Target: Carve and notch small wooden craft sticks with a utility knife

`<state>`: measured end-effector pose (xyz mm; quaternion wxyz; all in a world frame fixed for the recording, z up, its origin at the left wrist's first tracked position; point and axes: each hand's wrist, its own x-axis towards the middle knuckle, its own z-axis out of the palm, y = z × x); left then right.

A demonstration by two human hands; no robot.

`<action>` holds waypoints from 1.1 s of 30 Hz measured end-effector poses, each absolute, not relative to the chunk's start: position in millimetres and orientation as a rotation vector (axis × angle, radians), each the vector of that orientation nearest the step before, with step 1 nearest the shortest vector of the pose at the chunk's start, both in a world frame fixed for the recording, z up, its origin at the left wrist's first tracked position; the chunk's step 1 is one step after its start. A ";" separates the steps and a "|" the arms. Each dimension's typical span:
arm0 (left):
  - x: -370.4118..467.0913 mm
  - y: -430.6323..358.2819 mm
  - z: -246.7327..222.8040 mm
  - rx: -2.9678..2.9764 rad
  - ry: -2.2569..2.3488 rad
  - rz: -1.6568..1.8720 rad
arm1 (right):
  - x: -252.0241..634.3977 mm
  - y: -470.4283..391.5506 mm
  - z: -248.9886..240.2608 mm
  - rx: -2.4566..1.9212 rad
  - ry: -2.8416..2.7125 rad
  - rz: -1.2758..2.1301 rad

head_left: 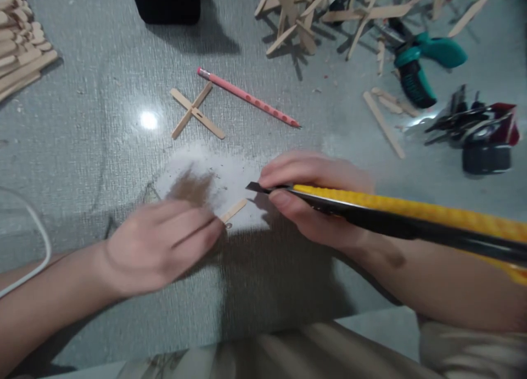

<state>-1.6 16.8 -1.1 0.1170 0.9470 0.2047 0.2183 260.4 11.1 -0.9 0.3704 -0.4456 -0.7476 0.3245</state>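
The grey table filled my view, with a white patch mid-frame. Just left of centre, the left hand pinched a wooden stick, its free end pointing right; blur hid how the fingertips met it. The right hand was wrapped round a yellow-and-black knife, the bare blade aimed left, just above the stick's tip and seemingly apart from it. I judged a slip the main danger: a twist of so small a stick, or too hard a push, could send the edge toward the left fingers. A wide swing might also knock the crossed sticks, upper left of centre.
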 end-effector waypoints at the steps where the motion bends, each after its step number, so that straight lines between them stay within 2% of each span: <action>1: -1.6 20.8 -2.4 2.744 0.621 0.656 | 260.2 11.0 -1.2 -1.179 -1.898 0.843; 9: -5.0 35.2 -9.0 2.731 0.623 0.259 | 261.7 9.3 -8.6 -1.205 -1.826 0.816; 17: -13.5 45.9 -5.3 2.562 0.622 0.550 | 270.0 7.7 -12.1 -1.081 -1.852 0.907; 28: -9.2 41.0 -6.0 2.563 0.556 0.410 | 261.9 12.0 2.4 -1.030 -2.047 1.008; 33: -9.3 39.9 -9.6 2.495 0.603 0.459 | 257.4 9.1 1.9 -0.938 -2.055 1.039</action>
